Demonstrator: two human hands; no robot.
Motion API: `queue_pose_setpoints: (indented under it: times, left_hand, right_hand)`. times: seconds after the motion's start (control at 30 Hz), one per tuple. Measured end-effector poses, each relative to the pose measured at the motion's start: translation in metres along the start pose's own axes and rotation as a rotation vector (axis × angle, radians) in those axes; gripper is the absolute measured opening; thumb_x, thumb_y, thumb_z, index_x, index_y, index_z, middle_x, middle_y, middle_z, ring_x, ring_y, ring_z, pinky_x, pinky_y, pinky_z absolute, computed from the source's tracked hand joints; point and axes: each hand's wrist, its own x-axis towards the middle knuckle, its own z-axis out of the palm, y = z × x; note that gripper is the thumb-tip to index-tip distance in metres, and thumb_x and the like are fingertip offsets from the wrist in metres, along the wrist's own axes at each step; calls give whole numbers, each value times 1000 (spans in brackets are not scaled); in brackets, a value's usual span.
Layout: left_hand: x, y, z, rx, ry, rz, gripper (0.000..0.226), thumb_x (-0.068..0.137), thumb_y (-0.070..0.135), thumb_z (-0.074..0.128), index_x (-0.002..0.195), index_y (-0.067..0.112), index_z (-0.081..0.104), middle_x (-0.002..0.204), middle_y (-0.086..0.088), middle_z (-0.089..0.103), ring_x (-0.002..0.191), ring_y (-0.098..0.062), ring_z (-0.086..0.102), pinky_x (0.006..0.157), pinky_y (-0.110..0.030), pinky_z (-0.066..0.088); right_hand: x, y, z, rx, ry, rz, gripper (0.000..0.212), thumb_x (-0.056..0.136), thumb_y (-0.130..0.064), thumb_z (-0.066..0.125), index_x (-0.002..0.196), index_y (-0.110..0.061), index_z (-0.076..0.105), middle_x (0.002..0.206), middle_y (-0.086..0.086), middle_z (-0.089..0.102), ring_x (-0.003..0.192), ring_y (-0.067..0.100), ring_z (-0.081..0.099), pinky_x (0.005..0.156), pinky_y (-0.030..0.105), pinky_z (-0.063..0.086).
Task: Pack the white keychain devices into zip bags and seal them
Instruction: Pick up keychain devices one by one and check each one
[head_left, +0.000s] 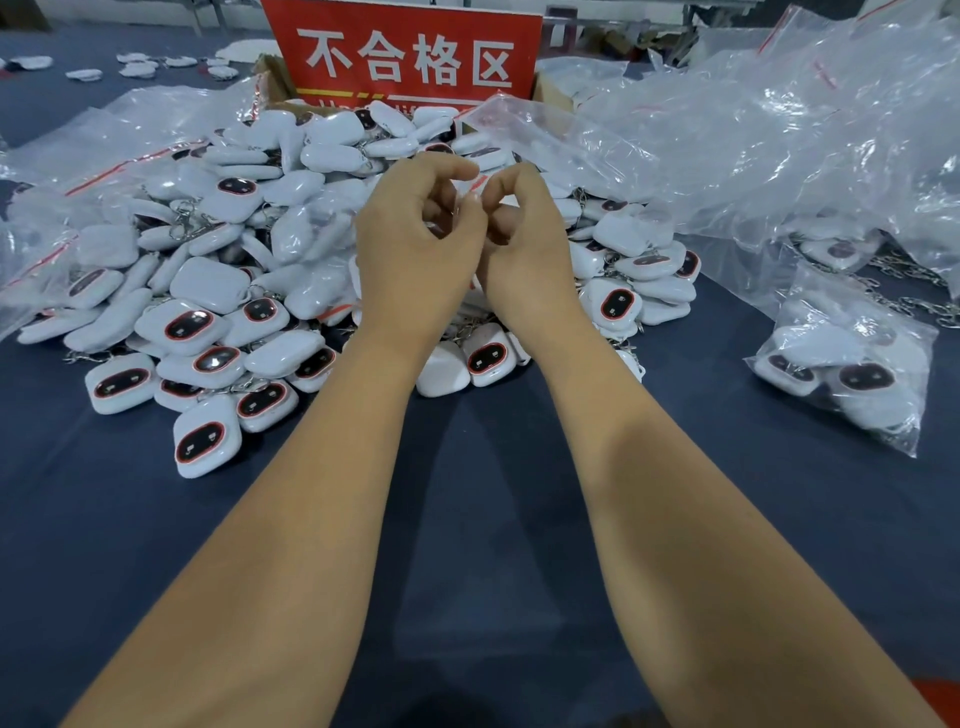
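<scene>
head view: both hands meet above a heap of white keychain devices (218, 291) on a dark blue bench (493, 519), the left hand (415, 244) and right hand (519, 244) with fingers curled, pinching the red-striped mouth of a thin clear zip bag (540, 140). the bag looks flimsy, crinkly and slippery, best held at its stiffer zip edge. the devices look like small, smooth, hard rounded-square shells with glossy dark ovals and metal chains, probably light and easy to pick up by the body.

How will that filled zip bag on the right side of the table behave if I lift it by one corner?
The filled zip bag will probably sag, since its thin clear film is already crinkled. The white devices inside look loose, so they would likely slide toward the low end. Whether its strip is sealed cannot be told, so they might spill.
</scene>
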Motion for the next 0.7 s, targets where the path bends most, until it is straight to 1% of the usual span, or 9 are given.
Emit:
queue_pose_setpoints:
  times: [0.1,0.17,0.23,0.33,0.37,0.43,0.5,0.6,0.7]
  left_hand:
    - [2,-3,1,42,-79,-37,23,88,10,54,101,26,64,84,13,54,75,-1,52,71,-18,46]
    - [2,-7,1,110,-122,-79,26,91,10,49,100,31,61,93,9,59,80,-3,54,70,-12,43]
    - [3,-11,0,189,-136,-117,28,91,9,47,101,31,60,98,1,62,78,-4,53,65,-9,39]
    - [5,-15,-2,316,-108,-150,33,91,5,44,112,24,62,107,-3,61,85,-16,58,72,-26,44]
    - [6,-16,-3,374,-85,-155,36,91,5,43,115,22,61,111,-3,61,88,-17,57,72,-30,41]
    - [7,-17,-5,447,-26,-160,38,91,4,40,120,20,60,119,-5,57,88,-14,50,69,-26,31]
    - [8,-16,-8,445,13,-156,41,90,1,39,122,18,58,122,-7,54,88,-12,44,68,-23,27]
    - [7,-16,-9,410,23,-148,43,87,-2,40,123,16,57,125,-8,51,88,-11,43,69,-20,28]
    - [7,-15,-9,397,14,-163,42,87,-1,43,122,18,58,124,-6,51,84,-11,42,65,-19,27]
  right_hand:
    - [1,-2,-1,32,-54,25,30,88,14,48,82,-15,46,69,15,58,52,7,47,50,16,38]
    - [1,-2,-2,29,-48,47,32,87,16,47,82,-16,48,70,7,62,50,0,49,51,14,40]
    - [2,-1,-3,5,-17,67,31,88,13,50,83,-18,49,75,7,62,56,4,52,58,20,45]
    - [3,-1,-6,-45,29,81,30,86,10,50,83,-20,49,84,10,65,74,12,62,70,23,51]
    - [4,-1,-8,-86,36,77,30,83,10,49,82,-20,50,86,8,67,77,12,62,72,22,50]
    - [5,-2,-11,-238,25,73,30,79,7,47,81,-22,54,86,-3,65,75,8,57,71,22,47]
    - [5,-2,-16,-415,-31,90,27,79,1,47,82,-23,59,83,-12,61,75,6,55,70,24,47]
    - [5,-3,-19,-625,-217,149,27,76,-6,49,91,-22,64,91,-8,64,91,17,59,84,37,51]
    - [6,-4,-18,-759,-342,170,28,77,-16,56,102,-26,65,100,-6,64,103,22,57,94,42,46]
